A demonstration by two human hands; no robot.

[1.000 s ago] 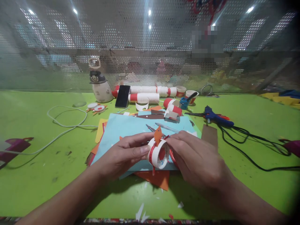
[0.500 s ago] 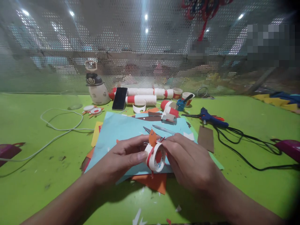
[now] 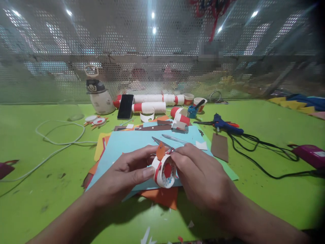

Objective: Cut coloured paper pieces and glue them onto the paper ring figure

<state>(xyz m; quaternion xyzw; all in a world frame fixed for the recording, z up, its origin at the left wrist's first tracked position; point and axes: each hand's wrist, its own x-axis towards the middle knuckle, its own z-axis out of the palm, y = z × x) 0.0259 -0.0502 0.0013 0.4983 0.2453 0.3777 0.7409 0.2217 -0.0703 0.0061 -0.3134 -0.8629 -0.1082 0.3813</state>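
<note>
My left hand (image 3: 132, 171) grips a white paper ring (image 3: 166, 179) from its left side, thumb on the outside. The ring has a red band around it, an orange pointed paper piece (image 3: 160, 151) standing on top and a red shape inside. Against the ring's right edge, the closed fingertips of my right hand (image 3: 200, 173) pinch at its upper rim; whether they hold a small piece is hidden. Under both hands lies a light blue sheet (image 3: 114, 145), with scissors (image 3: 162, 141) and a pen-like tool (image 3: 174, 139) just beyond the ring.
Behind the sheet stand a phone (image 3: 125, 106), a bottle (image 3: 101, 101), paper cup rolls (image 3: 149, 107) and a blue jar (image 3: 192, 112). A blue glue gun (image 3: 223, 125) with a black cord lies right. A white cable (image 3: 58, 152) curls left; paper scraps lie near the front.
The view has shifted slightly, so the scene sits further left. The ring has turned a little, showing more of its inside. Both hands stay on it.
</note>
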